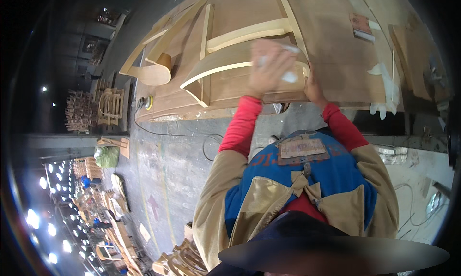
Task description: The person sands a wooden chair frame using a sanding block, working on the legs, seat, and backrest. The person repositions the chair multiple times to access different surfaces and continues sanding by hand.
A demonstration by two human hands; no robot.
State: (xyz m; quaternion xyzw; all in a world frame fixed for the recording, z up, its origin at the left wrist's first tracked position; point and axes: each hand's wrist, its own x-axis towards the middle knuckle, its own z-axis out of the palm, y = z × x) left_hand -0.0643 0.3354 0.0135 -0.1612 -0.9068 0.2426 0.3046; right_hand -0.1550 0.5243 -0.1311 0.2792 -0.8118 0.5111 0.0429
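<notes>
A pale wooden chair frame with a curved rail lies on the brown-covered workbench. My left hand, smeared by motion, presses a reddish-brown sheet, which looks like sandpaper, over the curved rail near its right end. White patches show about its fingers; I cannot make out what they are. My right hand grips the right end of the frame, thumb up along its side and the other fingers partly hidden.
Another curved wooden frame lies at the left of the bench. A round sander sits by the left edge, its cord trailing over the floor. At right are a reddish-brown packet and a white glove. Chair parts are stacked behind me.
</notes>
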